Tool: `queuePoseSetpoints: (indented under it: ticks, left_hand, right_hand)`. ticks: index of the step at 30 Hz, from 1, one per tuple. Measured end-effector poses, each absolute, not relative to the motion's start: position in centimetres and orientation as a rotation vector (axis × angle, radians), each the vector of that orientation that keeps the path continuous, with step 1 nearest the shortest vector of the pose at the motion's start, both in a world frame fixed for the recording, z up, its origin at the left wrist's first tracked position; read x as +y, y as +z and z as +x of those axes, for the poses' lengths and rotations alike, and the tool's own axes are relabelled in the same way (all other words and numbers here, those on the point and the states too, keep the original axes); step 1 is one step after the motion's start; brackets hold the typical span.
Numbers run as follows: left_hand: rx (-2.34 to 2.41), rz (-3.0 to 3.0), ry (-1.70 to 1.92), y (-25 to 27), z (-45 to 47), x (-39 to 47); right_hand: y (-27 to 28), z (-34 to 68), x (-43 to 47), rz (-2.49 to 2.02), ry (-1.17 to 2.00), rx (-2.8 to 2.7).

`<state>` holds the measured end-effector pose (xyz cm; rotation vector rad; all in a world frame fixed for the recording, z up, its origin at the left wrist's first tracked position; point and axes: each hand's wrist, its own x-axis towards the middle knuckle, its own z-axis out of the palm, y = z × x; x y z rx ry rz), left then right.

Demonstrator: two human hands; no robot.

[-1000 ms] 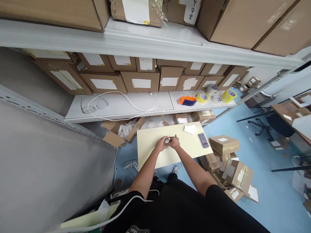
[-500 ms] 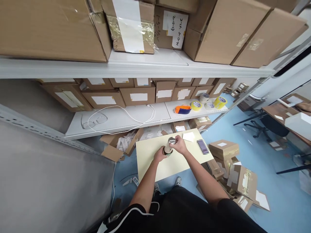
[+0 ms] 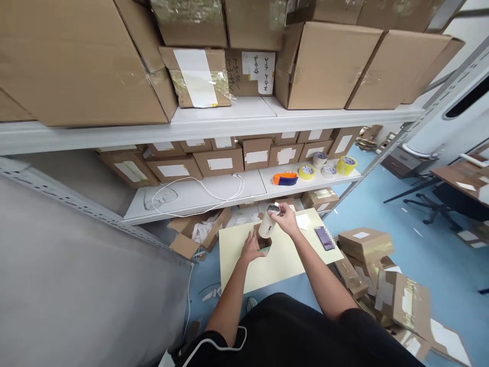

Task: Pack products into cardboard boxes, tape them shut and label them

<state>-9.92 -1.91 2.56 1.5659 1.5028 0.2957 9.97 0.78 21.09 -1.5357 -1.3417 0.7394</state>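
Observation:
A white cylindrical container [image 3: 266,227] with a shiny silver top and a small dark mark on its side leans over the cream tabletop [image 3: 244,272]. My right hand [image 3: 286,219] grips it near the top. Below it is a small open box [image 3: 264,243], brown inside. My left hand [image 3: 251,248] wraps round the left side of this box, thumb in front and fingers behind. The container's lower end is at the box's opening; whether it still sits partly inside I cannot tell.
A phone [image 3: 324,238] and a white card [image 3: 303,221] lie on the tabletop. Behind, a shelf [image 3: 248,188] carries glasses, a white cable, tape rolls [image 3: 306,171] and boxes. An open carton [image 3: 202,232] stands left; cartons [image 3: 401,295] are piled on the floor at right.
My right hand has raised the white container up out of the small box, so more of its side shows. My left hand's fingers have spread somewhat around the box. The head view has shifted.

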Motion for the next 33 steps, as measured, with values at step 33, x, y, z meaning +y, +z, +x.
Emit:
queuePoseSetpoints:
  ticks: [33]
  left_hand:
    - [1.133,1.240,1.219,24.6,4.2,-2.1]
  right_hand:
    - [19.1,20.9,-5.6,-0.925,1.429,-1.305]
